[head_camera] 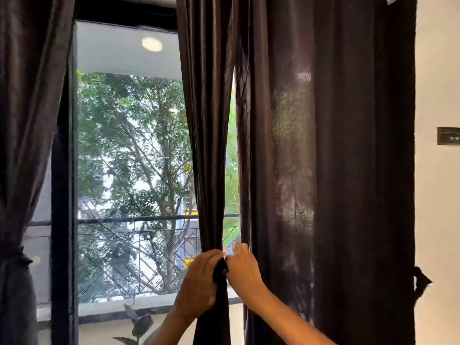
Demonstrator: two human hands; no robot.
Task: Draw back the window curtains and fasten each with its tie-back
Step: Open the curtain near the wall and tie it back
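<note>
A dark middle curtain (pixel 206 120) hangs gathered into a narrow bunch in front of the window (pixel 132 158). My left hand (pixel 199 282) grips the bunch from the left at waist height. My right hand (pixel 242 268) meets it from the right, and between them sits a dark tie-back (pixel 220 271) that both hands pinch. The wide right curtain (pixel 336 170) hangs spread out, with its loose tie-back (pixel 420 281) dangling at its right edge. The left curtain (pixel 27 120) is drawn aside and cinched by a tie-back (pixel 15 255).
A wall switch plate (pixel 448 135) is on the cream wall at the right. A leafy potted plant (pixel 139 324) stands below the window sill. Outside, a balcony railing (pixel 139 220) and trees are visible.
</note>
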